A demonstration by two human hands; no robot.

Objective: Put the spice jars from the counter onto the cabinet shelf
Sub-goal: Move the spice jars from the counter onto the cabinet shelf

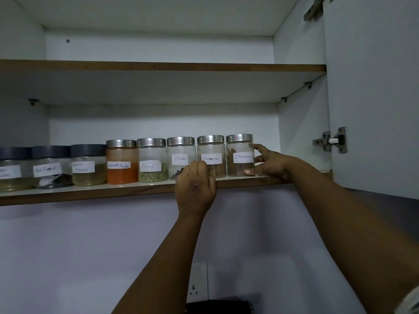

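Eight jars stand in one row along the front of the lower cabinet shelf (pixel 90 193), side by side and upright. From the left: three jars with dark lids, the first (pixel 11 168) cut off by the frame edge with a label too blurred to read, the second (pixel 51 166) labelled with what looks like "Pepper", the third (pixel 88 165) labelled "Masala". Then five with metal lids: the chilli powder jar (pixel 122 162) holding orange-red powder, the fennel jar (pixel 152 160) with greenish seeds at the bottom, the cloves jar (pixel 181 155), and two jars both labelled "Cinnamon", one (pixel 211 156) left of the other (pixel 239 155).

Right hand (pixel 269 164): reaches up from lower right, its fingers (pixel 260 148) spread around the right side of the rightmost cinnamon jar, thumb low near the jar's base, upper fingertips touching the glass near the lid. Grip reads as a loose grasp on the jar, which rests on the shelf.

Left hand (pixel 196 189): raised in front of the shelf edge, below the gap between the cloves jar and the left cinnamon jar. Its fingers are curled over, knuckles toward the camera; whether they pinch or touch either jar cannot be told, as the back of the hand hides them.

Upper shelf (pixel 158 66) above. Cabinet door (pixel 374 98) open at right, hinge (pixel 333 140) visible. Wall socket (pixel 197 284) below.
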